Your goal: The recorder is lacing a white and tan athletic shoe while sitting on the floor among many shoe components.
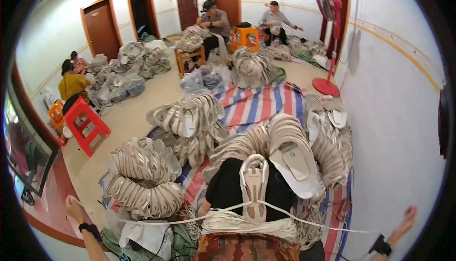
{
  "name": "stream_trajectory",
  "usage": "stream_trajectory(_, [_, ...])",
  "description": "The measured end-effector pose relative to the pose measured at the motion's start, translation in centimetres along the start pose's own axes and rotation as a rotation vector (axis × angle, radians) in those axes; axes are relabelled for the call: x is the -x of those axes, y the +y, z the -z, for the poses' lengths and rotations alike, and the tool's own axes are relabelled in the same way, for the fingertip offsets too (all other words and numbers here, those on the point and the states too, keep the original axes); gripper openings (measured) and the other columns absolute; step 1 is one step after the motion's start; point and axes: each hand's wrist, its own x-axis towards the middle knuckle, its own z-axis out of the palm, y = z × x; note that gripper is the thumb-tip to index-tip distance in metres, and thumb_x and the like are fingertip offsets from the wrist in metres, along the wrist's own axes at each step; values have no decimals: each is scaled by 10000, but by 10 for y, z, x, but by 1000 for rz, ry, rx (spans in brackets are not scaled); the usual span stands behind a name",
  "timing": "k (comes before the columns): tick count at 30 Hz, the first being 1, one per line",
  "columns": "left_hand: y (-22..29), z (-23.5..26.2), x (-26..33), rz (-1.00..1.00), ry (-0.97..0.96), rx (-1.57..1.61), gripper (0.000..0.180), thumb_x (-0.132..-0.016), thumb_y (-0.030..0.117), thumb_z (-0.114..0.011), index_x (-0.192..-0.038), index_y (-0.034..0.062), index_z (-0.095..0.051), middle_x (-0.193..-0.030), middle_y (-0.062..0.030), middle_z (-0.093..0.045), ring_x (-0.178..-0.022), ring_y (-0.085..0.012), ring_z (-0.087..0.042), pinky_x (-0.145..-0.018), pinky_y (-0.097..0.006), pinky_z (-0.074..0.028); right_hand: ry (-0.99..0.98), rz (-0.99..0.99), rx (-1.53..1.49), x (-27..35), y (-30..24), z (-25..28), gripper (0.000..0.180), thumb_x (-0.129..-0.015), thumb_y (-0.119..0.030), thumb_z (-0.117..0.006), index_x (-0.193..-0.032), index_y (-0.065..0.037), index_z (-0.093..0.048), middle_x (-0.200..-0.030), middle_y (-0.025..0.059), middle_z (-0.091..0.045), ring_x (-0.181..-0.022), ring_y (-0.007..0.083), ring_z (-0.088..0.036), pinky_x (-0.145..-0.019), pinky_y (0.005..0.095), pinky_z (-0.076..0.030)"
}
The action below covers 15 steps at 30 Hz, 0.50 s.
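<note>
Since the lap [279,185] seemingly steadies the shoe [254,181], the lace [228,209] stretches both ways | left hand [74,209], right hand [406,222]: part-curled, grip unclear

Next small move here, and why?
Probably bring the left hand and right hand inward to the beige shoe upper: both are spread far apart, while the white lace runs from the upper's near end out toward each side. Whether either hand grips it, I can't tell.
</note>
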Motion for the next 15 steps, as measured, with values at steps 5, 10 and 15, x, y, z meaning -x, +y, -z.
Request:
stream_trajectory(5, [190, -91, 70, 244, -558, 1106, 345, -882, 206, -500, -1130, -35, -502, -953, -143, -595, -815, -258, -631, -741, -339, -515, -723, -262, -280, 182, -59, -151, 318, -840, -173, -537, -1107, 0, -519, -838, 56, -589, -627, 70, -495, -540, 209, -422])
stream_trajectory(10, [394, -90, 177, 197, -1045, 1292, 569, -828, 168, -584, -1290, -18, -311, -906, -124, -625, -582, -109, -567, -457, -205, -438, -1315, -262, -307, 320, -105, -279, 232, -843, -91, -478, -1050, 4, -521, -762, 87, -650, -531, 82, -523, -499, 207, -416])
stream_trajectory(15, [500, -38, 262, 105, -1580, 1168, 240, -864, 126, -513, -1050, -24, -542, -865, -99, -632, -546, -68, -541, -418, -156, -363, -1666, -63, -63, 351, -85, -303, 131, -812, -62, -498, -812, 36, -586, -626, 76, -596, -483, 113, -565, -460, 242, -456])
